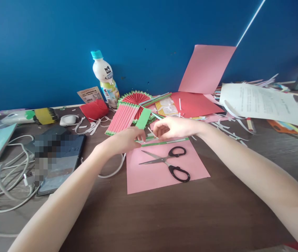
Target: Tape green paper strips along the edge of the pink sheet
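Note:
My left hand [131, 138] is closed at the far left edge of a pink sheet of paper [149, 178] with green strips [156, 143] along its far side. Its fingertips pinch that edge. Just to the right, my right hand [173, 127] is curled, thumb and fingers together at a thin white strip [152, 133]. Scissors [161, 160] with black handles lie partly spread on the pink sheet, untouched. Behind my hands are a green paper piece [143, 118], a pleated pink paper [123, 118] with green edges and a red pleated fan [135, 99].
A bottle [106, 78] with a blue cap stands by the blue wall. Left are a phone [62, 164], coiled cables [0, 185] and a white earphone case [69, 120]. Red paper [191, 105], white paper scraps [230, 132] and a printed sheet [264, 103] lie at the right.

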`<control>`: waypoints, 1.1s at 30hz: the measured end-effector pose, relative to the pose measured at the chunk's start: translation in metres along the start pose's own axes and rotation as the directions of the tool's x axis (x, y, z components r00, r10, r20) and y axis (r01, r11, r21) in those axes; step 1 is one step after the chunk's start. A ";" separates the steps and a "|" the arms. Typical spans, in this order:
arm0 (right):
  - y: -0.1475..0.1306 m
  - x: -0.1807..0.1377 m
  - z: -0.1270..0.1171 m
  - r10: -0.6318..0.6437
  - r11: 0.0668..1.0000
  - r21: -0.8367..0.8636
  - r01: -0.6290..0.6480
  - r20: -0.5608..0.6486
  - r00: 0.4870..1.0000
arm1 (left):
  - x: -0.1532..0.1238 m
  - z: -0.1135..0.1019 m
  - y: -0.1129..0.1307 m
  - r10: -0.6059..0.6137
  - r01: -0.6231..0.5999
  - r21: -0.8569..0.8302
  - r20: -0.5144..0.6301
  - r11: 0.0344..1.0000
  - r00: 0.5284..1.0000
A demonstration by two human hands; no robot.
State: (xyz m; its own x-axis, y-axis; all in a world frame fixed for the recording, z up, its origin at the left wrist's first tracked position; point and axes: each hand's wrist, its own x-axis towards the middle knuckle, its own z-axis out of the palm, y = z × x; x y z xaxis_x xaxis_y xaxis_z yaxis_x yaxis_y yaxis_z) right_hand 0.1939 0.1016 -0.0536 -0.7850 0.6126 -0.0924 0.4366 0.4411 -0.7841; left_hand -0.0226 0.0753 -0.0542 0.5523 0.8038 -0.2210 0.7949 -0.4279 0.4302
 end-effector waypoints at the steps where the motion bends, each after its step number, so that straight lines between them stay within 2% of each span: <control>1: 0.001 0.001 0.003 -0.015 1.000 -0.007 0.015 0.008 1.000 | 0.001 -0.001 -0.001 0.009 -0.009 0.019 0.006 1.000 1.000; 4: 0.004 0.003 0.007 0.000 1.000 -0.017 0.002 0.067 0.998 | 0.002 -0.004 -0.004 0.006 -0.008 0.110 0.017 0.994 1.000; 8: 0.007 0.003 0.005 0.058 0.998 -0.004 -0.058 0.140 0.988 | 0.000 -0.011 -0.013 -0.077 0.068 0.235 0.030 0.970 0.997; 13: 0.005 0.000 -0.002 0.100 0.995 -0.016 -0.099 0.218 0.971 | -0.004 -0.015 -0.027 -0.101 0.111 0.304 -0.048 0.946 0.994; 16: 0.001 -0.001 -0.004 0.119 0.993 -0.001 -0.122 0.214 0.970 | -0.005 -0.017 -0.016 -0.098 0.117 0.197 -0.105 0.974 0.990; 19: -0.003 -0.001 -0.004 0.114 0.992 0.021 -0.121 0.197 0.974 | -0.006 -0.019 0.006 -0.098 0.097 -0.014 -0.197 0.995 0.976; 23: -0.008 -0.002 -0.003 0.129 0.991 -0.001 -0.131 0.199 0.972 | -0.005 -0.016 0.025 -0.057 0.026 -0.209 -0.145 0.978 0.988; 30: -0.013 -0.004 -0.002 0.138 0.987 -0.104 -0.123 0.149 0.979 | -0.003 -0.008 0.021 -0.059 0.045 -0.144 -0.095 0.989 0.994; 33: -0.012 -0.005 -0.003 0.152 0.986 -0.080 -0.144 0.107 0.983 | -0.002 -0.008 0.021 -0.065 0.058 -0.118 -0.059 0.991 0.996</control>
State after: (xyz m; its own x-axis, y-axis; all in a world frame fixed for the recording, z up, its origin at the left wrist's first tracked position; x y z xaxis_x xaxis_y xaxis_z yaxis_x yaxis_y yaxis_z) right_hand 0.1940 0.0959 -0.0420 -0.7522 0.5986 -0.2756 0.5785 0.3994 -0.7112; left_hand -0.0095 0.0679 -0.0380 0.4839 0.8528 -0.1965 0.7900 -0.3291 0.5172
